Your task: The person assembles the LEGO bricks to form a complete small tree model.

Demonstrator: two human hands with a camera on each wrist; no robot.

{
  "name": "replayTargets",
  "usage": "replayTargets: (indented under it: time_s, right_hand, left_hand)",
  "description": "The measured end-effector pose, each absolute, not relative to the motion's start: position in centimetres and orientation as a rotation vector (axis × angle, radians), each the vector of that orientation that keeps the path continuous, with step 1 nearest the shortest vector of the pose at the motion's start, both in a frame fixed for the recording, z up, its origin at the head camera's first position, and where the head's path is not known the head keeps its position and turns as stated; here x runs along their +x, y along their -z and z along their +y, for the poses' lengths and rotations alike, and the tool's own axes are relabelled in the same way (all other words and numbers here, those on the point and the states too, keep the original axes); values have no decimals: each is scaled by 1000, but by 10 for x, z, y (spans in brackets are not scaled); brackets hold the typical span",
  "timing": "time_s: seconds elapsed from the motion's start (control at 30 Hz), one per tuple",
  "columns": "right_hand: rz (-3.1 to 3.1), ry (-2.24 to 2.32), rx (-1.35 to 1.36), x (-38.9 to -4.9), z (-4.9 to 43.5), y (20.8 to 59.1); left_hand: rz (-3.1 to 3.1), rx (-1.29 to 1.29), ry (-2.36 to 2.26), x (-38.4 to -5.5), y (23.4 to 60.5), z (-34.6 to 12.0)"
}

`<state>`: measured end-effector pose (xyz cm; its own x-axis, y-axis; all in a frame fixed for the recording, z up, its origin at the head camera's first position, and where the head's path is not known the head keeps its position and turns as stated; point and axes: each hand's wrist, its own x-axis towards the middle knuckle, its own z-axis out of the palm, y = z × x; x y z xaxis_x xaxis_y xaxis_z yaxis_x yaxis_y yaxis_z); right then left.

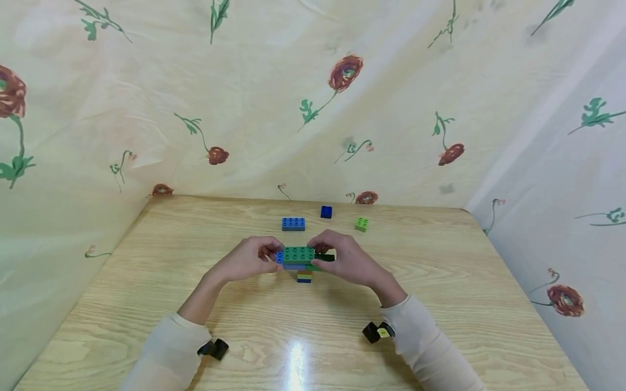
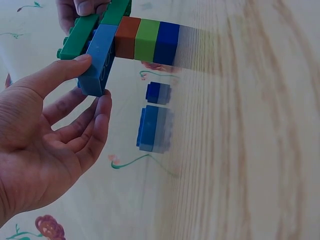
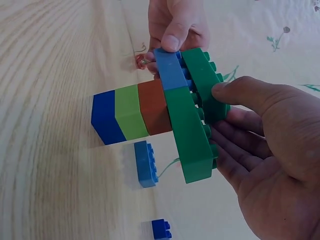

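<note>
Between the hands, a column of small dark blue [image 3: 107, 117], lime green [image 3: 131, 113] and orange [image 3: 154, 107] toy bricks stands on the table. It carries a long blue brick [image 2: 101, 55] and a long green brick [image 3: 192, 142], set end to end. Over their joint lies another green brick [image 1: 299, 254]; in the right wrist view, studs show in a gap beneath it. My left hand [image 1: 250, 259] grips the blue brick's outer end, thumb on one side and fingertips on the other. My right hand [image 1: 349, 259] pinches the upper green brick with its thumb and fingers.
Behind the hands, a loose blue brick [image 1: 293, 224], a small dark blue brick [image 1: 326, 212] and a small lime green brick [image 1: 361, 224] lie on the wooden table [image 1: 146, 304]. Flowered cloth [image 1: 274, 98] hangs at the back and both sides.
</note>
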<state>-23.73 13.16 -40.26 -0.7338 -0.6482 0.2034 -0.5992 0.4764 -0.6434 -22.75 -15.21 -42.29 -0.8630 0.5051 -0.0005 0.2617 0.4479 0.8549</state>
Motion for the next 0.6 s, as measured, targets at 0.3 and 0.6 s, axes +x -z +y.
replayTargets:
  time_s: [0.3,0.6]
  right_hand:
    - [2677,1090,-1092,-236,132,407]
    - [2695,1029,-1074,-235,132,406]
  left_hand:
    - [2452,672,-1366,-229,425,-151]
    - [2495,665,-1367,-228,424,-152]
